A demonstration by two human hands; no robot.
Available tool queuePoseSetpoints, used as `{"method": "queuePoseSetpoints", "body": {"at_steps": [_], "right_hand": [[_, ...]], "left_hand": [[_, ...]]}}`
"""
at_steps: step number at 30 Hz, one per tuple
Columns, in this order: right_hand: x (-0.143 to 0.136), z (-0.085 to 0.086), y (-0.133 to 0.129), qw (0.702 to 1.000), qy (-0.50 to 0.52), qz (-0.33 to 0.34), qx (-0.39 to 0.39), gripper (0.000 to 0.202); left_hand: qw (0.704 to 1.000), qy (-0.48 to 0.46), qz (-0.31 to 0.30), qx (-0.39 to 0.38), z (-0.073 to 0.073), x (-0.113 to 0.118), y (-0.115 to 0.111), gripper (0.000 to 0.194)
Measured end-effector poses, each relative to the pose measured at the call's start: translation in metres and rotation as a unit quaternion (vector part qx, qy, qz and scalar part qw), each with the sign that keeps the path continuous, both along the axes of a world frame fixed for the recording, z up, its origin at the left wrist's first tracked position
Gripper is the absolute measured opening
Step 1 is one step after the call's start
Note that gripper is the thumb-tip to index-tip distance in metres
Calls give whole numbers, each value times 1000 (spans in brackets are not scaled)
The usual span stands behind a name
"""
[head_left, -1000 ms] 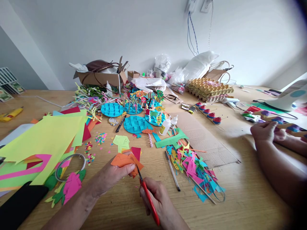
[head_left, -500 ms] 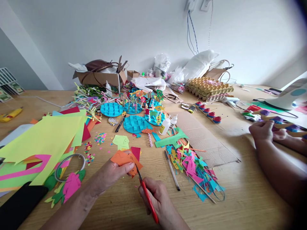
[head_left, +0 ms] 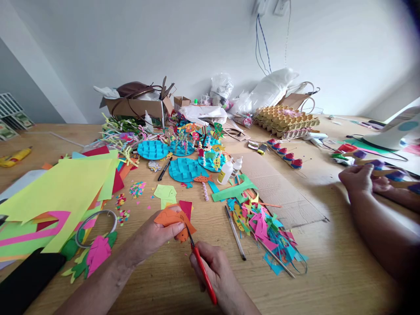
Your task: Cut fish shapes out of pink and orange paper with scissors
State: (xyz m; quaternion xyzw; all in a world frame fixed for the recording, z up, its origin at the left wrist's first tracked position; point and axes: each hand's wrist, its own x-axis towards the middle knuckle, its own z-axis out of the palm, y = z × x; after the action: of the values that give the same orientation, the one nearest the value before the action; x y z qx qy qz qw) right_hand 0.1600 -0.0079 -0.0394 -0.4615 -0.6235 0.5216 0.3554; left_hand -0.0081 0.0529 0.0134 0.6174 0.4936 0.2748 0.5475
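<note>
Pinched in my left hand (head_left: 160,232) is a piece of orange paper (head_left: 170,217) with dark drawn lines on it. My right hand (head_left: 213,267) is wrapped round red-handled scissors (head_left: 204,273), and their dark blades meet the orange paper's right side. Just beyond lie a yellow-green paper with a drawn fish (head_left: 166,192) and a red paper piece (head_left: 186,209). Right of my hands, a pen (head_left: 235,232) rests beside a heap of colourful paper scraps (head_left: 265,227). Pink and green paper fish cutouts (head_left: 97,253) lie left of my left forearm.
Stacked coloured paper (head_left: 65,183) and a roll of tape (head_left: 114,223) occupy the left. Blue round bases (head_left: 185,169), glue bottles (head_left: 225,171) and a cardboard sheet (head_left: 278,192) stand or lie further back. At right, another person's hand (head_left: 357,179) holds a painted egg-carton strip (head_left: 395,175).
The orange paper has shifted and tilted slightly in my left hand, while the scissors stay almost in place. The other person's hands and painted strip have moved a little.
</note>
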Motion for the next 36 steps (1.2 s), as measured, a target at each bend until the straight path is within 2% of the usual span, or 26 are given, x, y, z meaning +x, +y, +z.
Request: {"method": "queuePoseSetpoints", "body": {"at_steps": [5, 11, 17, 22, 31, 36], "right_hand": [[1, 1, 1, 1000, -8, 6, 4, 40], [3, 1, 2, 999, -26, 1, 19, 40], [3, 2, 2, 1000, -19, 0, 18, 39], [1, 0, 1, 1000, -18, 2, 6, 37], [2, 3, 2, 1000, -21, 5, 13, 38], [3, 3, 3, 999, -38, 4, 25, 39]], "left_hand": [[998, -16, -45, 35, -5, -3, 3, 15], [999, -16, -40, 30, -4, -5, 4, 13], [999, -26, -16, 27, -10, -5, 3, 14], [999, -47, -13, 3, -10, -4, 2, 12], [998, -43, -31, -41, -10, -5, 5, 17], [998, -21, -40, -40, -11, -8, 7, 18]]}}
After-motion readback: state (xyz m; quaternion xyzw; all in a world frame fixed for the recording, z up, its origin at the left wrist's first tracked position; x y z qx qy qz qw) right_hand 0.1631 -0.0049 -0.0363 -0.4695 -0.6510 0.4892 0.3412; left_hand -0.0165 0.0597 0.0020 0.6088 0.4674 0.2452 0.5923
